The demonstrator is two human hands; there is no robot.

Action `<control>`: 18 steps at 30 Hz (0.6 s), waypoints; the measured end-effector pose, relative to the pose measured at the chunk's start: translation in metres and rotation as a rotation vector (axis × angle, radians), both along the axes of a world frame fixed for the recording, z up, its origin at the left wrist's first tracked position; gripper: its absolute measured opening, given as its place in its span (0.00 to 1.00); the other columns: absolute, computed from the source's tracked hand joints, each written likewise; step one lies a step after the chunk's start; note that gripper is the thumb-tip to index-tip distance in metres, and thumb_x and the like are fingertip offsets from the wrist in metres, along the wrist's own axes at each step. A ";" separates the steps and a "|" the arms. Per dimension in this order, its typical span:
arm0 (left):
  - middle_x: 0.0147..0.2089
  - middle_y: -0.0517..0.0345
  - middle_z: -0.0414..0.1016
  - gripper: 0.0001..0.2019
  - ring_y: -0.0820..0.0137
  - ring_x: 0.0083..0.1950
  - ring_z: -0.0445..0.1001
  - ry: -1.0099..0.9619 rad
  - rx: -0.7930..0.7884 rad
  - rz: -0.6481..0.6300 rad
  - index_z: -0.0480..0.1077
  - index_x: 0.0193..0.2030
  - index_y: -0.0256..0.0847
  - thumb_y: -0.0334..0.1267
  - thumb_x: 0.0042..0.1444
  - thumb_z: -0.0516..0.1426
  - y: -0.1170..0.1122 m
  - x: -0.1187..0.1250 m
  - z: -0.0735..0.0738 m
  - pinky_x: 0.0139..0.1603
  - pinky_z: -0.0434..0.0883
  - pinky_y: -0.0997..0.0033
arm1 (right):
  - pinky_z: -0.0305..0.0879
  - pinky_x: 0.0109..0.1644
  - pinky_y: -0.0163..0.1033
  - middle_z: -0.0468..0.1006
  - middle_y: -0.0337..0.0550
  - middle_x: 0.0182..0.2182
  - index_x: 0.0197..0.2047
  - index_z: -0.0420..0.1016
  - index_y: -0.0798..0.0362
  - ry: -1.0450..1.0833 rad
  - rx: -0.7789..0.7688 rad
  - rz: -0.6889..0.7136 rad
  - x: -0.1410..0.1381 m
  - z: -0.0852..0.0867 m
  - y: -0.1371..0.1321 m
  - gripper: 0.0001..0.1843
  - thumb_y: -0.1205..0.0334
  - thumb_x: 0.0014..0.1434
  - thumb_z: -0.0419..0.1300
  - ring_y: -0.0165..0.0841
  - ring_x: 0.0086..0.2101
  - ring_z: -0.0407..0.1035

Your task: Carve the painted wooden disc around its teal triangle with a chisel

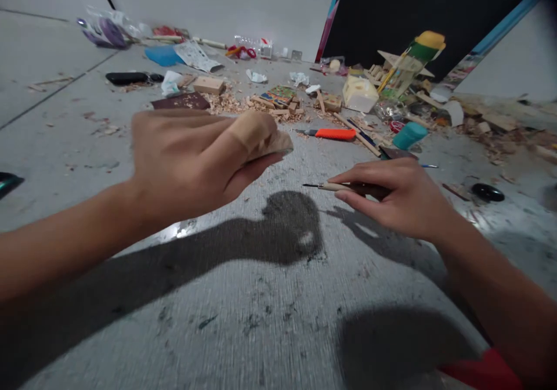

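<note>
My left hand [195, 152], with a plaster on one finger, is closed around a pale piece of wood [278, 144]. Only the end of the wood shows past my fingers; the rest is hidden in the hand. To the right, my right hand [391, 195] pinches a slim carving knife [324, 186], its dark thin tip pointing left toward the wood. Knife and wood are apart. Both hands are above the grey floor [261, 303], where their shadows fall. Beyond them lies a utility knife [334, 134] with an orange handle.
Wood shavings [226, 103] and offcuts lie across the back. A wooden block [209, 85], a black-handled object [126, 78], a teal cap [409, 136] and a clear container with a yellow-green top [426, 47] stand or lie among them. A shiny black oval object [487, 192] is at right.
</note>
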State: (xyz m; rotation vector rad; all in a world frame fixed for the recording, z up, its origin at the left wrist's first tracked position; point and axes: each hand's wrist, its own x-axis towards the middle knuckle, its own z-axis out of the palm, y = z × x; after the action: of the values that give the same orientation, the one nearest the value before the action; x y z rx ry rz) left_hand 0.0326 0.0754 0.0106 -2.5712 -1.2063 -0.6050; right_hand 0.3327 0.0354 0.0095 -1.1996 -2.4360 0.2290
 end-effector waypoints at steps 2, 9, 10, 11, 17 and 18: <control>0.38 0.53 0.81 0.19 0.61 0.37 0.77 0.253 -0.029 -0.120 0.73 0.60 0.47 0.48 0.76 0.46 0.010 -0.002 -0.008 0.36 0.61 0.66 | 0.66 0.36 0.39 0.88 0.44 0.38 0.48 0.86 0.51 -0.007 0.005 -0.026 0.003 -0.010 0.002 0.11 0.59 0.70 0.63 0.34 0.33 0.78; 0.36 0.50 0.82 0.23 0.62 0.32 0.75 0.270 -0.039 -0.123 0.72 0.58 0.41 0.46 0.78 0.39 0.025 0.001 -0.028 0.33 0.57 0.64 | 0.70 0.39 0.40 0.88 0.43 0.41 0.50 0.85 0.49 -0.045 -0.144 -0.056 0.014 -0.024 0.004 0.12 0.58 0.71 0.61 0.35 0.36 0.81; 0.36 0.50 0.82 0.23 0.63 0.32 0.75 0.260 -0.064 -0.128 0.72 0.57 0.41 0.47 0.77 0.39 0.025 0.001 -0.029 0.33 0.57 0.64 | 0.70 0.40 0.40 0.88 0.43 0.42 0.51 0.85 0.49 -0.043 -0.155 -0.056 0.015 -0.025 0.004 0.12 0.58 0.71 0.61 0.36 0.37 0.81; 0.36 0.51 0.82 0.22 0.64 0.31 0.74 0.259 -0.102 -0.141 0.73 0.56 0.42 0.47 0.77 0.40 0.025 0.001 -0.029 0.33 0.57 0.64 | 0.70 0.40 0.40 0.88 0.43 0.42 0.51 0.85 0.48 -0.041 -0.165 -0.056 0.016 -0.025 0.004 0.12 0.58 0.71 0.61 0.36 0.38 0.81; 0.35 0.54 0.79 0.19 0.64 0.33 0.73 -0.133 -0.212 0.021 0.70 0.57 0.42 0.52 0.72 0.49 0.020 -0.002 -0.022 0.35 0.61 0.64 | 0.69 0.38 0.38 0.88 0.41 0.40 0.51 0.85 0.48 -0.025 -0.176 -0.054 0.014 -0.023 0.002 0.12 0.57 0.71 0.61 0.33 0.35 0.80; 0.37 0.54 0.79 0.19 0.65 0.35 0.73 -0.202 -0.218 0.041 0.68 0.57 0.41 0.52 0.73 0.48 0.018 -0.001 -0.020 0.36 0.63 0.65 | 0.69 0.39 0.38 0.88 0.41 0.41 0.50 0.85 0.48 -0.017 -0.170 -0.056 0.014 -0.022 0.001 0.12 0.57 0.71 0.61 0.33 0.35 0.80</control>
State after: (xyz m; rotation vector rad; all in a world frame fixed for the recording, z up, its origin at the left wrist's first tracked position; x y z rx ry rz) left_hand 0.0316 0.0931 -0.0090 -2.7064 -1.4606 -0.7803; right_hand 0.3462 0.0365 -0.0127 -1.3440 -2.4340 0.4175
